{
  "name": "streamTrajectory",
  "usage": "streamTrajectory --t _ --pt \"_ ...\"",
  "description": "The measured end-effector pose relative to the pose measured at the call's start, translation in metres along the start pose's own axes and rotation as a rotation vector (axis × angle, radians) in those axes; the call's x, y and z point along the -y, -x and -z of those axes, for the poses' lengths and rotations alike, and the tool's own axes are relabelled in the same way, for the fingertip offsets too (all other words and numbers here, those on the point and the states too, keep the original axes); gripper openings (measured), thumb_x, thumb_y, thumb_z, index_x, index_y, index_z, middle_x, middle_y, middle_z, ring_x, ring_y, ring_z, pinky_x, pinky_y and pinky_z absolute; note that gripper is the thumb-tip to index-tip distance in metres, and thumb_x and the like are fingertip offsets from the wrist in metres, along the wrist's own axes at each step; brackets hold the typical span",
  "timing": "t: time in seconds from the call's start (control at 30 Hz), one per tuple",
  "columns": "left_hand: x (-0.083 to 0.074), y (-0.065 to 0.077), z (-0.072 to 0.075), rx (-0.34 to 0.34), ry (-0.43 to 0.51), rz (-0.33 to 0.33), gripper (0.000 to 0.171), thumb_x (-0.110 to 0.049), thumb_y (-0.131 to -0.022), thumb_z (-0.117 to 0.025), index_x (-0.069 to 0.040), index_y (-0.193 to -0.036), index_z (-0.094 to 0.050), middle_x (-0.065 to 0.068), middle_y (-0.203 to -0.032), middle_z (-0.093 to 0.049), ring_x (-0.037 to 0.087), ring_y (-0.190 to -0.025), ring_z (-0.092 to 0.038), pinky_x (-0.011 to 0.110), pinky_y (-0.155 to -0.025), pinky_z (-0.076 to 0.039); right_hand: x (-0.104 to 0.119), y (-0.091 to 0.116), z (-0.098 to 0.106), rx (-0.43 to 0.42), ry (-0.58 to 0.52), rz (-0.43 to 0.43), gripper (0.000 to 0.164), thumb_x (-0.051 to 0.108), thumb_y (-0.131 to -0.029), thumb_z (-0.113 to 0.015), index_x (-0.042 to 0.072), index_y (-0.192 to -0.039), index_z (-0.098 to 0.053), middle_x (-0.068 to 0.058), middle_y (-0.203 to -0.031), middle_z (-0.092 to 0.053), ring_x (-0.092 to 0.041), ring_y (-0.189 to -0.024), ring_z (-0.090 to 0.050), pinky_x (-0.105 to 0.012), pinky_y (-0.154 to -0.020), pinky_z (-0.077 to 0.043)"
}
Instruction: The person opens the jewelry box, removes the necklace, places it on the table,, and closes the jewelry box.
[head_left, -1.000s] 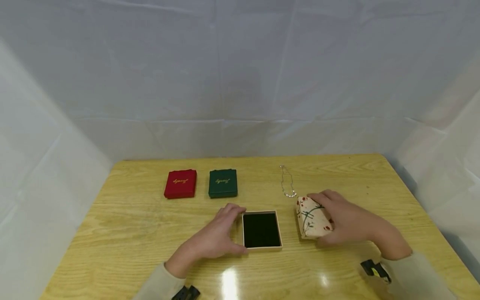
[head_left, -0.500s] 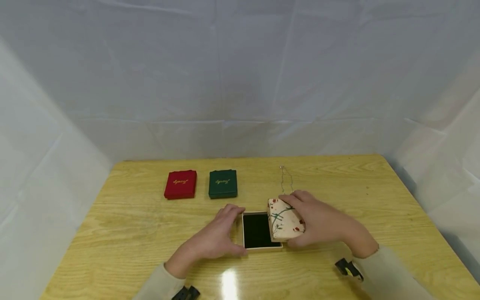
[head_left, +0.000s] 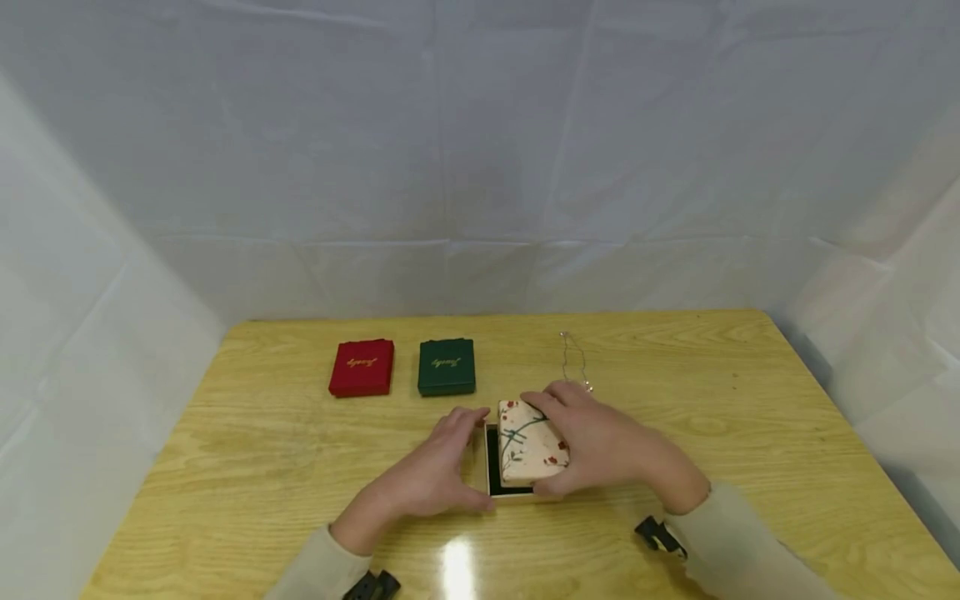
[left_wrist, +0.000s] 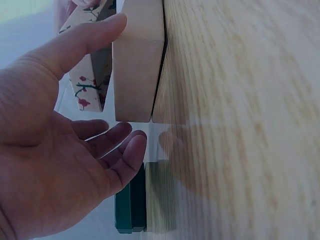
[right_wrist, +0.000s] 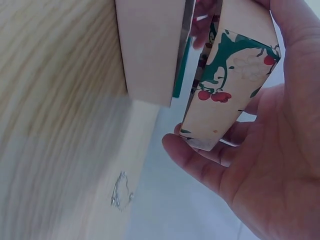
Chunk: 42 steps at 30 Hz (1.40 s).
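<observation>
A box base (head_left: 513,498) with a dark lining lies on the table, its pale outer wall (left_wrist: 137,75) close in the left wrist view. Round its left end my left hand (head_left: 438,471) holds it, thumb at the near corner and fingertips at the far corner. My right hand (head_left: 600,442) grips a cream box lid (head_left: 528,442) with a red-and-green plant print, thumb on the near side and fingers on the far side. The lid hangs tilted over the base, covering most of the lining. A gap separates lid (right_wrist: 235,75) from base (right_wrist: 152,50) in the right wrist view.
A red jewelry box (head_left: 362,368) and a green jewelry box (head_left: 447,367), both closed, sit toward the back of the wooden table (head_left: 262,450). A thin silver necklace (head_left: 574,358) lies just beyond my right hand. Pale sheeting (head_left: 480,167) hangs behind the table.
My right hand has carried the patterned lid leftward from beside the base to above it. My left hand has stayed at the base, and the red box, green box and necklace have not moved.
</observation>
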<state>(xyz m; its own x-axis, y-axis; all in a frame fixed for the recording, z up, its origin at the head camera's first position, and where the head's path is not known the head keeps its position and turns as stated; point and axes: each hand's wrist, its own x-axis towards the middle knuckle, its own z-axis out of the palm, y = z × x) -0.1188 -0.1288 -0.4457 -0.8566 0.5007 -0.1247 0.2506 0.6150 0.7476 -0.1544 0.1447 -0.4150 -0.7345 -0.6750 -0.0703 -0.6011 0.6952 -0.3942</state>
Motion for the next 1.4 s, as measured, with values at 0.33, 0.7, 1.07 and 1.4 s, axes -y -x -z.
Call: streamTrajectory --t 0.33,0.7,1.07,1.4 --pt "-0.003 0.001 0.000 0.004 0.024 0.033 0.134 -0.027 -0.071 -0.101 -0.010 -0.170 -0.013 0.014 -0.171 -0.027 0.038 -0.160 -0.015 0.057 -0.124 -0.023 0.011 -0.010 -0.009 0.017 0.018 0.000 0.116 0.068 -0.071 -0.087 0.014 -0.163 -0.041 0.003 -0.134 -0.051 -0.013 -0.108 -0.046 -0.031 -0.083 -0.051" --pt "-0.002 0.001 0.000 0.012 0.040 0.022 0.133 -0.023 -0.072 -0.100 -0.011 -0.171 -0.012 0.014 -0.174 -0.021 0.038 -0.160 -0.015 0.056 -0.124 -0.025 0.016 -0.013 -0.014 0.026 0.044 0.026 0.112 0.063 -0.073 -0.087 0.010 -0.161 -0.042 0.002 -0.129 -0.051 -0.013 -0.106 -0.044 -0.030 -0.081 -0.049" --pt "-0.004 0.001 -0.001 0.027 0.047 0.038 0.127 -0.021 -0.072 -0.100 -0.011 -0.169 -0.019 0.013 -0.173 -0.024 0.038 -0.160 -0.014 0.058 -0.124 -0.026 0.017 -0.013 -0.016 0.043 0.033 0.024 0.111 0.063 -0.073 -0.087 0.011 -0.161 -0.043 0.002 -0.131 -0.051 -0.013 -0.109 -0.044 -0.030 -0.084 -0.050" --pt "-0.005 0.000 -0.002 0.028 0.039 0.036 0.126 -0.021 -0.073 -0.101 -0.010 -0.168 -0.019 0.012 -0.169 -0.028 0.029 -0.154 -0.029 0.050 -0.122 -0.032 0.018 -0.013 -0.016 0.037 0.044 0.022 0.111 0.059 -0.072 -0.088 0.011 -0.161 -0.042 0.000 -0.132 -0.051 -0.015 -0.107 -0.047 -0.031 -0.082 -0.051"
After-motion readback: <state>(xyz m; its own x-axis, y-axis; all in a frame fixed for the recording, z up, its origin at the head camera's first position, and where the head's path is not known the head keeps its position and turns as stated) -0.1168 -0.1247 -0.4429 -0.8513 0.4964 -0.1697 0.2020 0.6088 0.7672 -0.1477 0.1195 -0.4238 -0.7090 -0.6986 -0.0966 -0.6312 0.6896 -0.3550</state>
